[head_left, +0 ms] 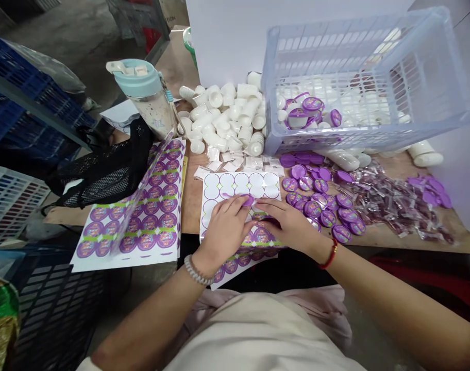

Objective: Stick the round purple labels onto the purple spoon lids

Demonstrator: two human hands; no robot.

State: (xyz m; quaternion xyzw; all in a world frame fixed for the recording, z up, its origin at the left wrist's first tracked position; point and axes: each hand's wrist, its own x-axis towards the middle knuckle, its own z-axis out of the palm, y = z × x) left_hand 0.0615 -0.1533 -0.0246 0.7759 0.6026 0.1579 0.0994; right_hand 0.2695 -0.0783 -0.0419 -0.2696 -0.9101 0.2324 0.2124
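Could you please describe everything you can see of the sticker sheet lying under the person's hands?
The sticker sheet is a white paper sheet lying flat on the wooden table, its near end hanging over the front edge. Its far rows are empty round outlines, stickers gone; the near rows hold round purple printed stickers. The left hand and right hand both rest on its middle, fingertips meeting at a purple sticker. Small white packets lie at its far edge.

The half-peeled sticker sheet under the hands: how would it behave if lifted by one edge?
Probably floppy: the sticker sheet is thin and hangs over the table edge. Likely light and apt to slide; the left hand and right hand rest on it.
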